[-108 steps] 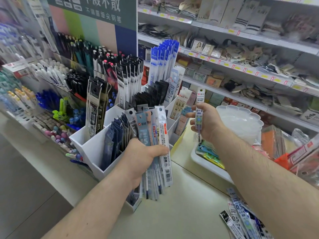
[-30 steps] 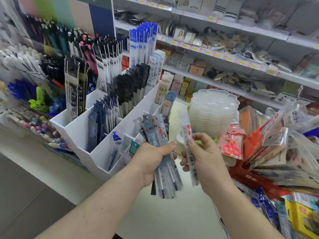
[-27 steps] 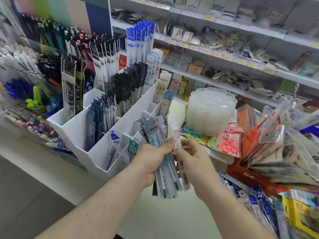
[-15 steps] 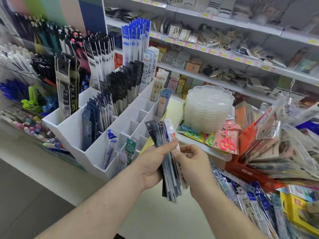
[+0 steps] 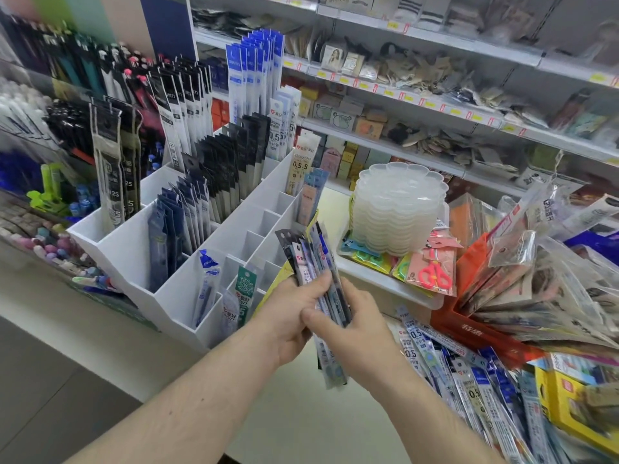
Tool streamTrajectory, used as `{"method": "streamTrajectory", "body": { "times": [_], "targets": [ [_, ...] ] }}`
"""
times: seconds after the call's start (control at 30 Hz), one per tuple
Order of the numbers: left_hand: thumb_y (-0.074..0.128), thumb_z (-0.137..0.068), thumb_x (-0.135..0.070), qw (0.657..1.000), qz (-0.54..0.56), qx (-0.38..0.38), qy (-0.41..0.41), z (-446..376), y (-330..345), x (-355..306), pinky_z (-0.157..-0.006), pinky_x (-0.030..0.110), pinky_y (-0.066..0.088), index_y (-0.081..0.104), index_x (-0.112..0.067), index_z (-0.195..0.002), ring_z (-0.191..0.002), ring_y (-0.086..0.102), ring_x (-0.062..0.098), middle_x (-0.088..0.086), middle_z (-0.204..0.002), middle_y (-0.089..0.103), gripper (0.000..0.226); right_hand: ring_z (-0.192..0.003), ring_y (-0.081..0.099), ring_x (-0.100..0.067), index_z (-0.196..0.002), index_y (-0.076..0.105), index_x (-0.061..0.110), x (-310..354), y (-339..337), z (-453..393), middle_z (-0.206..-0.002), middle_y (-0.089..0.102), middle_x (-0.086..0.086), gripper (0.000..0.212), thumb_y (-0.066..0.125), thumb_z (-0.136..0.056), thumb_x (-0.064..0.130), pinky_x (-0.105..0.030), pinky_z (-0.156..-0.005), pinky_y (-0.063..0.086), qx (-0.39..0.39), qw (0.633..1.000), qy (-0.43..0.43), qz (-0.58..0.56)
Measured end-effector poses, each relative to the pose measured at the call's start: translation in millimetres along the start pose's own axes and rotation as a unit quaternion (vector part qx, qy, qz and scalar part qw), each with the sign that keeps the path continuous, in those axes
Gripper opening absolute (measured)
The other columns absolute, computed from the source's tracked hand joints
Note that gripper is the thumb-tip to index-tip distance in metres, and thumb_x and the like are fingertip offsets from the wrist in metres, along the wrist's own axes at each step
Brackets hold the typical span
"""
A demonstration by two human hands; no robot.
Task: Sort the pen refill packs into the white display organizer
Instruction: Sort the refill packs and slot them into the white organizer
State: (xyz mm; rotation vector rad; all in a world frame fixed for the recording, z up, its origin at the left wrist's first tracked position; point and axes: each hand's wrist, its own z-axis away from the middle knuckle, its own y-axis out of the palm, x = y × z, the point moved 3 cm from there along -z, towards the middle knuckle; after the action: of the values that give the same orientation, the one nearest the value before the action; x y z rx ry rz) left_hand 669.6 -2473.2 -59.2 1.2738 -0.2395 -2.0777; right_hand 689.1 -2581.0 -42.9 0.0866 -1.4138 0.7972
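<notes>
together both hands — left hand [image 5: 289, 316] (right hand [image 5: 355, 324]) — grip refill packs [image 5: 316, 262].

From my headset view I see only two forearms and two hands. Both arms are bare up to the frame's lower edge, no sleeve showing. My left hand [image 5: 290, 321] and right hand [image 5: 351, 333] wear no gloves. Fine hair shows along both forearms. The fingernails are short.

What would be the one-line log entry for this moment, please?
stage: sorting | hands: left hand and right hand grip refill packs | organizer: front slots partly filled
</notes>
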Motion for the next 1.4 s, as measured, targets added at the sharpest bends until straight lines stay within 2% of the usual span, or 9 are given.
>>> {"method": "streamTrajectory", "body": {
  "times": [0.2,0.37,0.47,0.57,0.63,0.87,1.03,1.23,1.4],
  "targets": [
    [0.055,-0.094,-0.039,0.994,0.027,0.089,-0.055,5.4,4.9,-0.6,-0.083,0.037,0.058,0.066,-0.010,-0.115,-0.088,0.072,0.025,0.013,-0.100,0.074,0.037,-0.107,0.049,-0.004,-0.110,0.057,0.041,-1.1,-9.4,-0.2,-0.106,0.043,0.002,0.045,0.077,-0.071,0.048,-0.023,-0.087,0.050,0.038,0.994,0.026,0.102],
    [0.036,-0.085,-0.020,0.965,0.146,0.203,-0.084,9.4,8.4,-3.2,-0.094,0.041,0.050,0.068,-0.001,-0.114,-0.097,0.067,0.031,0.021,-0.109,0.067,0.047,-0.084,0.068,-0.012,-0.094,0.068,0.029,-3.6,-14.0,0.5,-0.094,0.069,-0.007,0.024,0.075,-0.074,0.017,-0.028,-0.070,0.059,0.012,0.999,0.033,-0.004],
    [0.035,-0.099,-0.007,0.989,0.046,0.137,-0.038,5.3,5.4,1.8,-0.086,0.036,0.056,0.066,0.000,-0.119,-0.097,0.068,0.028,0.022,-0.115,0.070,0.038,-0.073,0.068,-0.013,-0.095,0.070,0.020,-4.9,-17.5,0.3,-0.082,0.073,-0.006,0.027,0.067,-0.081,-0.003,-0.030,-0.068,0.059,0.002,0.991,0.056,-0.124],
    [0.041,-0.104,-0.005,0.998,-0.039,0.043,0.022,3.4,3.8,8.0,-0.069,0.026,0.058,0.068,-0.005,-0.113,-0.085,0.071,0.019,0.016,-0.110,0.074,0.028,-0.072,0.063,-0.022,-0.098,0.068,0.006,-7.4,-14.6,-1.0,-0.078,0.065,-0.010,0.027,0.066,-0.071,0.005,-0.046,-0.069,0.057,0.027,0.977,0.069,-0.200],
    [0.045,-0.104,-0.006,0.997,-0.056,0.024,0.051,5.8,5.0,9.6,-0.062,0.022,0.055,0.070,-0.010,-0.109,-0.080,0.072,0.014,0.011,-0.104,0.076,0.026,-0.074,0.061,-0.024,-0.101,0.066,0.003,-8.5,-13.5,-2.3,-0.079,0.063,-0.011,0.038,0.063,-0.064,0.013,-0.044,-0.066,0.055,0.036,0.970,0.076,-0.227],
    [0.067,-0.090,0.000,0.993,-0.025,-0.066,0.100,9.8,2.5,9.1,-0.071,0.033,0.059,0.064,-0.011,-0.104,-0.080,0.073,0.020,0.005,-0.090,0.078,0.018,-0.093,0.072,-0.027,-0.117,0.063,0.007,-11.5,-11.8,-0.9,-0.102,0.075,-0.013,0.052,0.074,-0.066,0.005,-0.039,-0.079,0.060,0.066,0.955,0.048,-0.284],
    [0.072,-0.086,-0.007,0.995,-0.025,-0.050,0.078,8.5,-1.2,8.1,-0.077,0.039,0.061,0.067,-0.006,-0.104,-0.082,0.073,0.024,0.013,-0.098,0.076,0.018,-0.100,0.070,-0.037,-0.120,0.061,0.008,-16.6,-15.8,-2.1,-0.106,0.073,-0.019,0.052,0.070,-0.068,0.003,-0.055,-0.091,0.056,0.033,0.941,0.052,-0.334],
    [0.062,-0.095,-0.010,0.996,-0.051,-0.028,0.066,6.6,-11.4,6.7,-0.073,0.036,0.060,0.072,-0.007,-0.106,-0.083,0.073,0.023,0.013,-0.098,0.077,0.015,-0.087,0.073,-0.032,-0.112,0.064,0.009,-16.3,-20.9,-3.8,-0.102,0.075,-0.018,0.047,0.067,-0.066,0.005,-0.047,-0.076,0.062,0.024,0.927,0.066,-0.368],
    [0.065,-0.093,-0.006,0.989,-0.076,-0.062,0.114,7.3,-11.1,3.8,-0.072,0.034,0.061,0.071,-0.011,-0.103,-0.081,0.074,0.020,0.009,-0.094,0.077,0.013,-0.089,0.072,-0.036,-0.113,0.065,0.006,-14.1,-14.5,-6.7,-0.102,0.074,-0.020,0.051,0.068,-0.062,0.003,-0.053,-0.082,0.059,-0.010,0.920,0.074,-0.384]
  ]
}}
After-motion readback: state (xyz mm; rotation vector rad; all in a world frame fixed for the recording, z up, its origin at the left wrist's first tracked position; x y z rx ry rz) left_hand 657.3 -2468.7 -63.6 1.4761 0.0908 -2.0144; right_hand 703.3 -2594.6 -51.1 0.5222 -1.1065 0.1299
